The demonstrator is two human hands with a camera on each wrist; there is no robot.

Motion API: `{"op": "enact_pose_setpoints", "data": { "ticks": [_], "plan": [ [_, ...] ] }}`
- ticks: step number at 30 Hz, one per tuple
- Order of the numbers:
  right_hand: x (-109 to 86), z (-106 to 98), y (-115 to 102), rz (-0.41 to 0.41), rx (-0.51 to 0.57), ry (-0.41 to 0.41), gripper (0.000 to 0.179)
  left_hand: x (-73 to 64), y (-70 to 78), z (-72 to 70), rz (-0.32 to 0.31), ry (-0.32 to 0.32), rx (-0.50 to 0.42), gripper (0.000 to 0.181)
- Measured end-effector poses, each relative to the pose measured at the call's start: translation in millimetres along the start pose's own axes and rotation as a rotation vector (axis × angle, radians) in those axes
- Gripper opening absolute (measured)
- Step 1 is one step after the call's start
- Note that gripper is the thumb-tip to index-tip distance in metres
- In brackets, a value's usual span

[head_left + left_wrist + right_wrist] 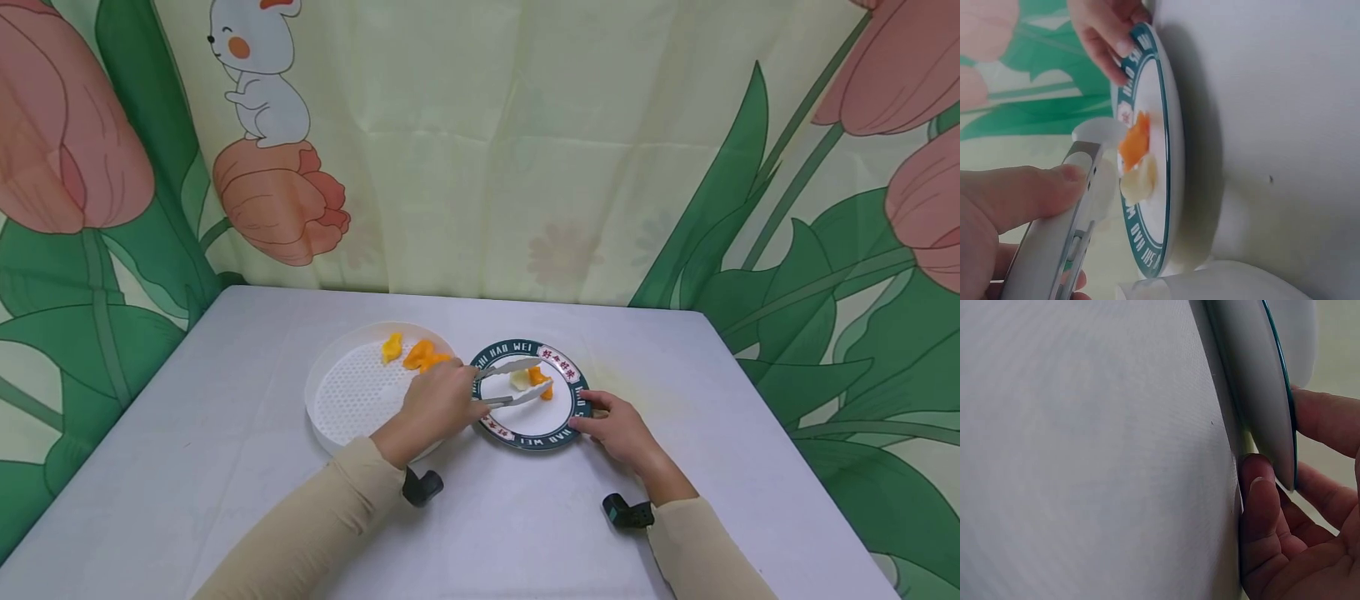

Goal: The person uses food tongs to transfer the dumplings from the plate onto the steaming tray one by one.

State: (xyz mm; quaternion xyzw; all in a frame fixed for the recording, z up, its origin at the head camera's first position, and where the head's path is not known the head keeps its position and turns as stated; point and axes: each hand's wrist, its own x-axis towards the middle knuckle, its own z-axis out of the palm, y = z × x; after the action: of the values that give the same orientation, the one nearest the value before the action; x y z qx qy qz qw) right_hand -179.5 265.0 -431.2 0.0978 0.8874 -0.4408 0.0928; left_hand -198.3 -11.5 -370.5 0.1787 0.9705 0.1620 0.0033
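Observation:
My left hand [442,400] grips a pair of tongs [1054,244] by the handle, thumb along the top arm. The tongs' parted tips reach over a dark-green-rimmed white plate [536,443], around a small orange piece [537,377]. Beside that piece lies a pale cream piece [1140,181]. At the plate's right edge, my right hand [622,429] holds the rim. In the right wrist view some of its fingers [1329,419] touch the rim while a fingertip sits under the edge. Part of the plate's left rim is hidden behind my left hand.
A round white tray [348,408] with a perforated base stands left of the plate, partly behind my left forearm. It holds a yellow piece [392,347] and orange pieces [420,353]. A white cloth [525,533] covers the table, with a printed curtain [480,167] behind.

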Motion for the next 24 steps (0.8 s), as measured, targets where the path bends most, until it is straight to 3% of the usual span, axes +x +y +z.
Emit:
{"op": "enact_pose_setpoints", "data": {
  "ticks": [6,12,24],
  "plan": [
    [0.7,-0.1,0.8,0.006,0.005,-0.005,0.066,6.1,5.3,1.3,-0.021,-0.034,0.043,0.031],
    [0.9,-0.2,-0.4,0.002,0.004,0.002,0.066,3.0,6.7,-4.3,-0.042,-0.063,0.074,0.028],
    [0.0,1.5,-3.2,0.006,-0.011,0.006,0.066,-11.1,-5.8,-12.1,-0.018,-0.016,0.105,0.027]
  ]
}}
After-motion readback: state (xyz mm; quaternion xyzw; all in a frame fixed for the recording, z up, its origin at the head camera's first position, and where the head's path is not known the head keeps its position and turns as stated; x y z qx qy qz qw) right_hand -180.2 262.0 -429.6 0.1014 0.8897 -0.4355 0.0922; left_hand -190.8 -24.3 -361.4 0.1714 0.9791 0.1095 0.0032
